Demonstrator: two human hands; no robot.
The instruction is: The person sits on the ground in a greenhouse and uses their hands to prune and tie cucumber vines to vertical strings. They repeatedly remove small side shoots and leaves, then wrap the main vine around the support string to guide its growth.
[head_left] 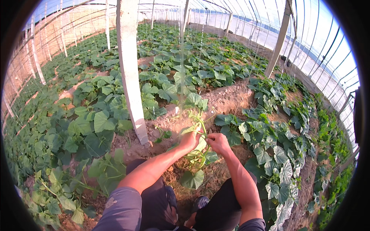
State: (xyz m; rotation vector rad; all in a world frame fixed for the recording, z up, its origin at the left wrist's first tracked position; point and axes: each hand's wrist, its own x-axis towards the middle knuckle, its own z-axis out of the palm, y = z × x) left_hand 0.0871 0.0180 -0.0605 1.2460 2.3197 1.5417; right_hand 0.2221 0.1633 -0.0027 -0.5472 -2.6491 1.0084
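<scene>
Fingertips are tough to make out here, partly lost behind leaves, but the left hand (191,139) looks closed on one pale green vine (203,125) right between the two hands. The right hand (218,143) has its fingers bunched against it; can't tell if they're clamped on anything. Two shoes (200,203), partly cut off by legs, sit below the fingers. Bare soil (227,98) opens just beyond them, edged left by one thick white post (130,73).
</scene>
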